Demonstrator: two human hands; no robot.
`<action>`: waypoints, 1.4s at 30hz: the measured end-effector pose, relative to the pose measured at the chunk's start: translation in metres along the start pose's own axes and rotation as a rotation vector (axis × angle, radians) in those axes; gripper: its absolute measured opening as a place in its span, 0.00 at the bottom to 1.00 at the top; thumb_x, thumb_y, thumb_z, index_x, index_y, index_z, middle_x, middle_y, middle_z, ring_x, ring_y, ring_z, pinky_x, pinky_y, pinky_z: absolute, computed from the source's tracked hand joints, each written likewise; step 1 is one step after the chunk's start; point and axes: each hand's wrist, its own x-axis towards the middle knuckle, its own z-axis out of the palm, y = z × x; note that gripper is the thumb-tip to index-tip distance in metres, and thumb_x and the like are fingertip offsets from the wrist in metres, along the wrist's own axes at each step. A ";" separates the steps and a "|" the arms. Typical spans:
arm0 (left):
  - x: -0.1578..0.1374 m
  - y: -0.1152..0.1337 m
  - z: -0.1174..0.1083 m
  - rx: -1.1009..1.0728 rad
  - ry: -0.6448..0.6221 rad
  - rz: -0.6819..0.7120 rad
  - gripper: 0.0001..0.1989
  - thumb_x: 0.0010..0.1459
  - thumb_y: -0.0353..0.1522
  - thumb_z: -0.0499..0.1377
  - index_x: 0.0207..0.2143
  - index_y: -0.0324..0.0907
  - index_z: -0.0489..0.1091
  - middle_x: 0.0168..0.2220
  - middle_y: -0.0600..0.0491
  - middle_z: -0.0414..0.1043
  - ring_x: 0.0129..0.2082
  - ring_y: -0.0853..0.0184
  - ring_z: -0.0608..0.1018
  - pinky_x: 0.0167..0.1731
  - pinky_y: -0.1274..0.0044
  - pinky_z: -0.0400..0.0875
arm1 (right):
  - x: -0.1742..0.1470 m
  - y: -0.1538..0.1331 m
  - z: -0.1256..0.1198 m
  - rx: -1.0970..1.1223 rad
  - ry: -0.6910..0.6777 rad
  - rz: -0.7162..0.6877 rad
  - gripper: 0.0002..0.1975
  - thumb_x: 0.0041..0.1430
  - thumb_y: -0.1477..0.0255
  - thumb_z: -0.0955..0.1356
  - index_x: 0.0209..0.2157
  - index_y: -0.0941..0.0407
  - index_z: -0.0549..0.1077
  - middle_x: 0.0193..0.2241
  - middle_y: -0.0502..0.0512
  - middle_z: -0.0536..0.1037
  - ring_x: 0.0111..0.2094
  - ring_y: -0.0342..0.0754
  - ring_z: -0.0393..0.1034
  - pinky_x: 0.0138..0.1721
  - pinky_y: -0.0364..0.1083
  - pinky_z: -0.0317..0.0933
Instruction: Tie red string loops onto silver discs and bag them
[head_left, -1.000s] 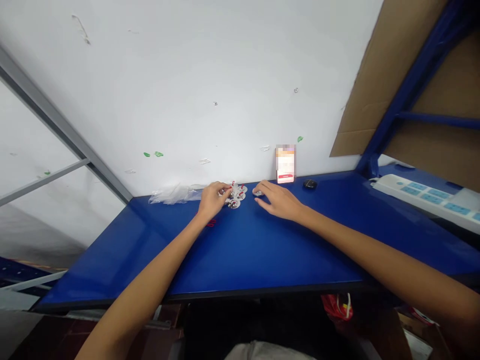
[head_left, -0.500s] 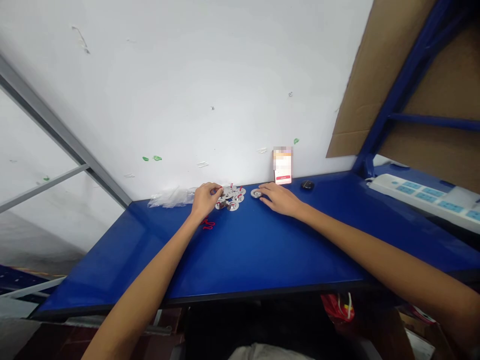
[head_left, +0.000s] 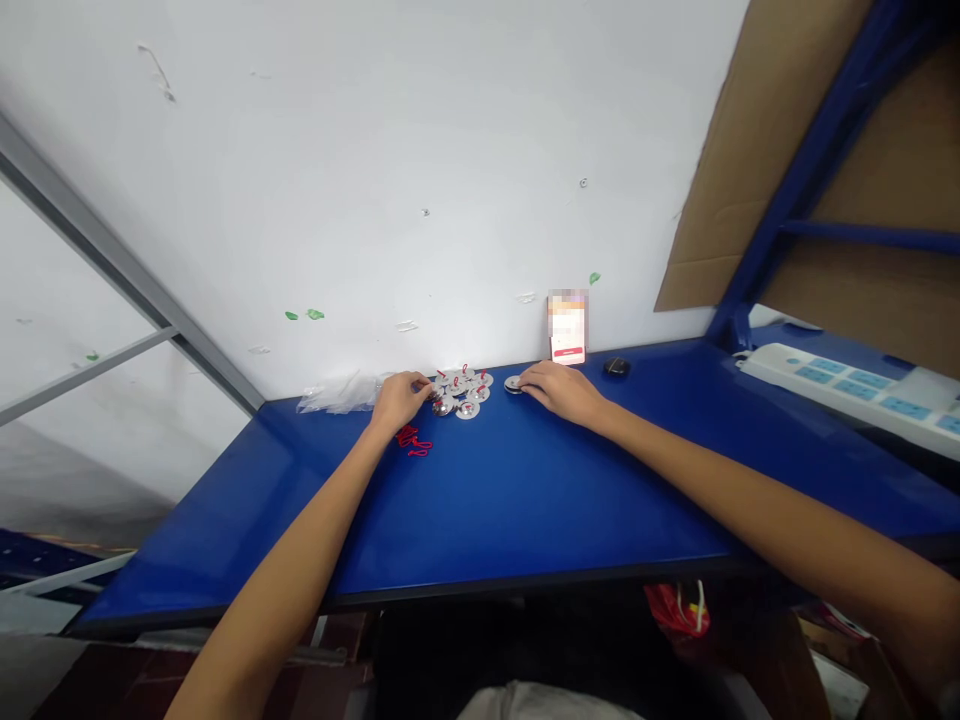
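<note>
Several silvery finger cymbals [head_left: 468,408] with red loops lie in a loose cluster near the wall. At the cluster's left edge my left hand [head_left: 400,402] has thumb and fingertips pinched together; whatever is between them is too small to make out. To the right of the cluster, my right hand [head_left: 562,391] grips the right edge of a separate finger cymbal [head_left: 513,384], which is close to the tabletop and shows a dark lower edge. A small heap of red cords [head_left: 417,444] lies just below my left hand.
Clear plastic bags [head_left: 337,392] lie left of my left hand on the blue table [head_left: 480,500]. A lit phone [head_left: 568,330] leans on the wall behind my right hand. Beside it is a small black object [head_left: 616,367]. A white power strip [head_left: 847,385] stretches along the right.
My left hand has shifted slightly left, off the cluster's top, uncovering more cymbals and red cord. The fingers of my right hand have closed on the separate cymbal.
</note>
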 end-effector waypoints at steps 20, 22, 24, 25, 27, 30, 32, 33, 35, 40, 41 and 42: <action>-0.032 0.076 -0.021 -0.428 -0.060 0.233 0.15 0.67 0.42 0.64 0.49 0.45 0.84 0.46 0.48 0.84 0.39 0.62 0.82 0.41 0.72 0.76 | 0.001 -0.034 -0.010 0.328 0.330 -0.036 0.09 0.73 0.69 0.69 0.47 0.48 0.84 0.45 0.58 0.77 0.44 0.54 0.75 0.46 0.53 0.73; -0.039 0.088 -0.011 -0.513 -0.136 0.301 0.18 0.64 0.42 0.67 0.54 0.47 0.82 0.53 0.47 0.83 0.40 0.62 0.82 0.43 0.71 0.78 | -0.001 -0.042 -0.010 0.371 0.301 -0.066 0.10 0.74 0.68 0.69 0.49 0.47 0.84 0.43 0.57 0.77 0.43 0.53 0.76 0.45 0.52 0.73; -0.045 0.097 -0.004 -0.631 -0.213 0.313 0.21 0.64 0.43 0.68 0.57 0.48 0.81 0.54 0.46 0.82 0.40 0.61 0.83 0.42 0.69 0.80 | -0.003 -0.048 -0.010 0.375 0.280 -0.107 0.10 0.75 0.67 0.68 0.50 0.46 0.83 0.43 0.56 0.78 0.44 0.52 0.77 0.46 0.52 0.74; -0.047 0.100 -0.002 -0.709 -0.258 0.299 0.21 0.66 0.43 0.67 0.58 0.48 0.80 0.54 0.45 0.82 0.41 0.60 0.84 0.41 0.69 0.81 | -0.005 -0.050 -0.010 0.359 0.273 -0.122 0.11 0.76 0.67 0.68 0.50 0.46 0.83 0.43 0.56 0.79 0.44 0.52 0.77 0.47 0.52 0.74; -0.048 0.104 0.000 -0.886 -0.342 0.241 0.22 0.68 0.45 0.64 0.58 0.44 0.80 0.53 0.42 0.82 0.43 0.57 0.86 0.40 0.67 0.83 | -0.007 -0.053 -0.013 0.307 0.259 -0.132 0.11 0.76 0.67 0.67 0.50 0.46 0.83 0.42 0.57 0.81 0.44 0.52 0.78 0.48 0.52 0.74; -0.045 0.103 -0.001 -1.050 -0.305 0.115 0.23 0.68 0.46 0.65 0.55 0.39 0.81 0.51 0.40 0.83 0.45 0.55 0.86 0.40 0.67 0.84 | -0.007 -0.058 -0.016 0.296 0.260 -0.105 0.11 0.76 0.67 0.67 0.50 0.47 0.83 0.43 0.57 0.83 0.44 0.53 0.79 0.50 0.54 0.74; -0.043 0.101 -0.001 -1.041 -0.213 0.048 0.22 0.64 0.46 0.69 0.51 0.39 0.80 0.47 0.41 0.85 0.43 0.56 0.87 0.41 0.68 0.84 | -0.005 -0.063 -0.017 0.422 0.270 -0.043 0.12 0.75 0.65 0.69 0.55 0.47 0.80 0.46 0.57 0.84 0.46 0.54 0.80 0.53 0.56 0.74; -0.042 0.100 0.000 -1.022 -0.180 0.027 0.22 0.62 0.45 0.70 0.50 0.39 0.79 0.45 0.43 0.85 0.42 0.57 0.87 0.40 0.68 0.84 | -0.004 -0.067 -0.016 0.532 0.257 0.007 0.16 0.74 0.64 0.70 0.59 0.48 0.77 0.47 0.57 0.84 0.47 0.54 0.81 0.54 0.56 0.75; -0.042 0.100 0.003 -0.991 -0.154 0.005 0.22 0.59 0.44 0.72 0.48 0.40 0.75 0.41 0.45 0.85 0.38 0.59 0.87 0.38 0.69 0.84 | -0.002 -0.073 -0.012 0.804 0.168 0.155 0.24 0.72 0.59 0.71 0.65 0.49 0.72 0.45 0.57 0.85 0.45 0.53 0.83 0.51 0.56 0.78; -0.046 0.108 0.011 -0.893 -0.116 0.078 0.18 0.64 0.45 0.69 0.45 0.42 0.71 0.44 0.46 0.83 0.38 0.62 0.86 0.38 0.72 0.83 | 0.000 -0.075 0.002 1.165 -0.057 0.481 0.24 0.66 0.48 0.73 0.44 0.56 0.82 0.33 0.60 0.87 0.34 0.53 0.86 0.39 0.51 0.81; -0.045 0.107 0.008 -0.842 -0.120 0.103 0.17 0.65 0.45 0.67 0.46 0.42 0.72 0.47 0.46 0.83 0.38 0.62 0.86 0.38 0.72 0.83 | 0.000 -0.073 0.003 1.175 -0.058 0.498 0.24 0.65 0.48 0.74 0.40 0.57 0.82 0.32 0.60 0.87 0.34 0.53 0.86 0.39 0.50 0.81; -0.043 0.104 0.002 -0.774 -0.129 0.128 0.17 0.67 0.45 0.65 0.48 0.43 0.73 0.48 0.45 0.82 0.39 0.63 0.86 0.39 0.72 0.83 | -0.001 -0.071 0.004 1.177 -0.051 0.508 0.24 0.64 0.48 0.75 0.39 0.57 0.82 0.32 0.60 0.87 0.33 0.53 0.86 0.38 0.50 0.81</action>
